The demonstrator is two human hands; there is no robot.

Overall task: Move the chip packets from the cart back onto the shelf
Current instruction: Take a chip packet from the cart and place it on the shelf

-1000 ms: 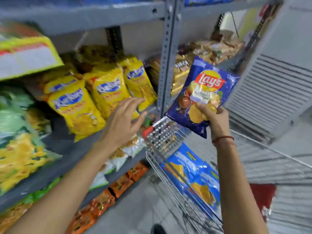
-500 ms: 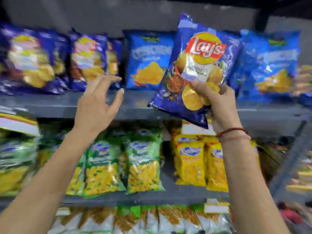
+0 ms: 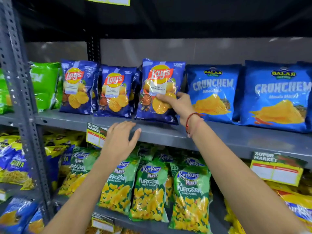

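Note:
My right hand [image 3: 179, 105] grips a dark blue Lay's packet [image 3: 160, 76] by its lower right part. The packet stands upright on the grey metal shelf [image 3: 219, 134], its bottom edge on the board. Two more dark blue Lay's packets [image 3: 114, 88] stand in a row to its left. My left hand [image 3: 119, 141] is open, fingers spread, palm against the shelf's front edge just below and left of the held packet. The cart is out of sight.
Two light blue Crunchem packets [image 3: 214, 92] stand right of the held packet. A green packet [image 3: 43, 83] stands at the far left behind a grey upright post [image 3: 16, 92]. Green Kurkure Puffcorn packets [image 3: 148, 188] fill the shelf below. Price tags [image 3: 276, 171] hang on the shelf edge.
My view swung from the cart to the shelf. My right hand carried the Lay's packet up and set it in the row. My left hand dropped onto the shelf edge.

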